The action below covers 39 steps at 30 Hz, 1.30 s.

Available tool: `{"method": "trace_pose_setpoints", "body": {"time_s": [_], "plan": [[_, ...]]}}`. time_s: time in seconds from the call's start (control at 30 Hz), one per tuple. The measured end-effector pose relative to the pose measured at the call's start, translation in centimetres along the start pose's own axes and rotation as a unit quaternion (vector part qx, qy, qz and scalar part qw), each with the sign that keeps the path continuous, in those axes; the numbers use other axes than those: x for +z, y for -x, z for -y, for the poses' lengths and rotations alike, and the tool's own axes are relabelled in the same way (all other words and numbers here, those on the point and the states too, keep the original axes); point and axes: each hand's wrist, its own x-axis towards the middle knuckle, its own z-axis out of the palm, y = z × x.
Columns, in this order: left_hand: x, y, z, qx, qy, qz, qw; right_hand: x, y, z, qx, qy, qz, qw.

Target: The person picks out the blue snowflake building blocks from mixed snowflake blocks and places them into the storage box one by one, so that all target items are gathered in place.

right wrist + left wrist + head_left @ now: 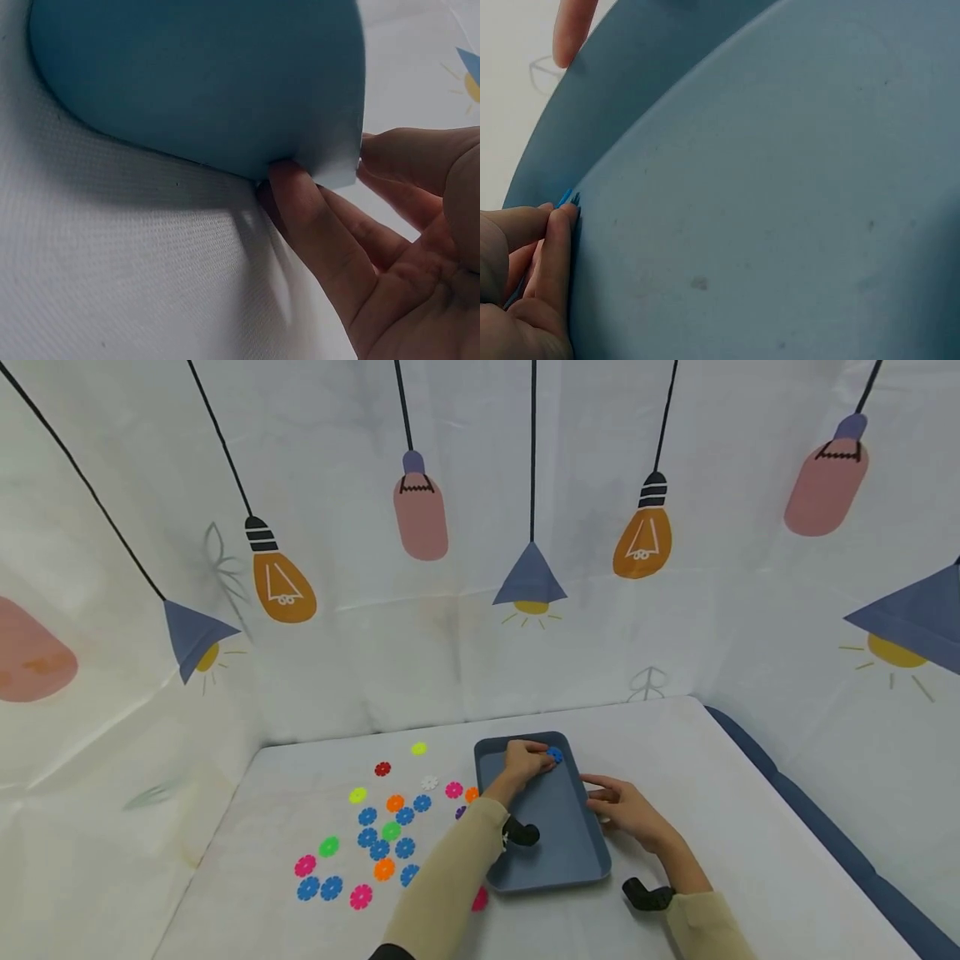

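Note:
The blue-grey tray (555,852) lies on the white table. My left hand (525,762) reaches inside it and pinches a blue flower-shaped disc (555,754) between thumb and fingers near the far right corner. In the left wrist view, that disc (565,198) shows edge-on at the fingertips, close to the tray's wall; the hand hides much of it. At the tray's right side, my right hand (626,810) holds the wall. Its fingers (322,240) press low on the wall's outside in the right wrist view, with another digit at the rim.
Left of the tray, flower-shaped discs (367,837) in blue, pink, orange, green, yellow, red and white lie scattered; my left sleeve (450,885) covers some. A white curtain (337,677) with printed lamps hangs behind the table. Dark wrist devices (647,895) sit at both wrists.

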Motion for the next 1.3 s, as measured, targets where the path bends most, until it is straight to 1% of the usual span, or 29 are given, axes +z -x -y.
{"method": "trace_pose_setpoints", "body": {"time_s": [0.03, 0.1, 0.17, 0.23, 0.27, 0.37, 0.57, 0.67, 0.8, 0.9, 1.13, 1.3], "plan": [[0.0, 0.0, 0.1, 0.007, -0.022, -0.004, 0.9997, 0.0, 0.0, 0.0, -0.002, 0.0, -0.001, 1.0], [0.0, -0.1, 0.1, 0.027, -0.084, -0.014, 0.996, 0.1, 0.1, -0.1, -0.005, -0.001, -0.001, 1.0], [0.1, -0.2, 0.2, 0.039, -0.15, -0.026, 0.9875, 0.1, 0.1, -0.1, -0.006, 0.0, -0.002, 1.0], [0.1, -0.3, 0.2, 0.047, -0.21, -0.037, 0.9758, 0.1, 0.2, -0.2, -0.007, 0.0, -0.001, 1.0], [0.1, -0.4, 0.1, 0.05, -0.229, -0.04, 0.9713, 0.1, 0.2, -0.2, -0.007, 0.0, -0.001, 1.0], [0.2, -0.6, 0.1, 0.05, -0.26, -0.044, 0.9634, 0.0, 0.1, -0.3, -0.008, 0.0, -0.001, 1.0], [0.1, -0.9, 0.2, 0.062, -0.276, -0.045, 0.958, 0.0, 0.1, -0.2, -0.008, -0.003, 0.002, 1.0], [0.0, -1.0, 0.5, 0.064, -0.256, -0.035, 0.9639, 0.0, 0.1, -0.2, -0.007, -0.004, 0.004, 1.0], [-0.2, -1.3, 0.8, 0.058, -0.214, -0.019, 0.9749, 0.0, 0.2, -0.2, -0.008, -0.004, 0.004, 1.0], [-0.4, -1.3, 1.0, 0.055, -0.207, -0.019, 0.9766, 0.0, 0.2, -0.2, -0.012, -0.004, 0.006, 1.0], [-0.4, -1.2, 1.0, 0.046, -0.205, -0.023, 0.9774, 0.1, 0.2, -0.4, -0.013, -0.008, 0.009, 1.0], [-0.2, -1.2, 0.9, 0.046, -0.2, -0.036, 0.9781, 0.0, 0.3, -0.1, -0.016, -0.008, 0.011, 1.0]]}}
